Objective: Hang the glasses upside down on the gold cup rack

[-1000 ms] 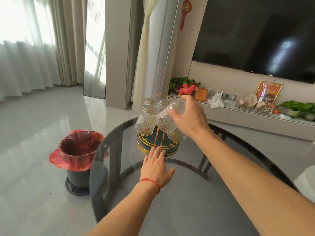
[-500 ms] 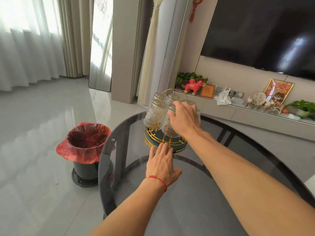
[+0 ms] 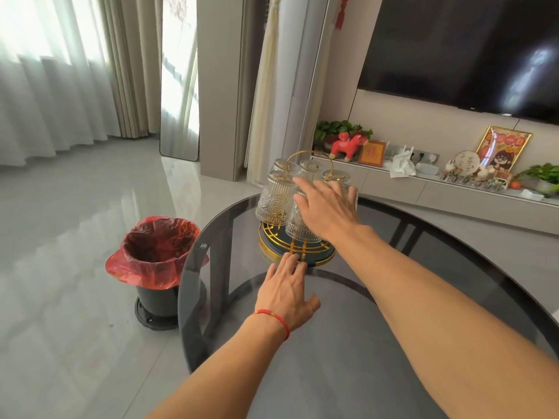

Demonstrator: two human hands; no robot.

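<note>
So the glasses (image 3: 276, 198) are all mouth-down on the gold cup rack (image 3: 298, 252), which sits on the far part of the round dark glass table (image 3: 393, 343). I count about five or six ribbed clear ones clustered around the rack's gold loop handle (image 3: 308, 155); a couple at the back are partly hidden, so the exact count is fuzzy.

The right hand (image 3: 328, 211) is spread over the nearest glass (image 3: 302, 228), fingers loose and splayed across its upturned base and side. It's lying on the glass rather than clamped round it, though whether the palm actually presses on it I can't tell. Just left of that hand hangs another glass, clear of the fingers.

The left hand (image 3: 286, 293) is flat on the tabletop below the right one, palm down and holding nothing, fingertips right at the rim of the rack's teal and gold base. There's a red string bracelet (image 3: 273, 317) on that wrist.

Off to the left of both hands, on the floor beside the table, stands a black bin with a red bag liner (image 3: 155, 255).
</note>
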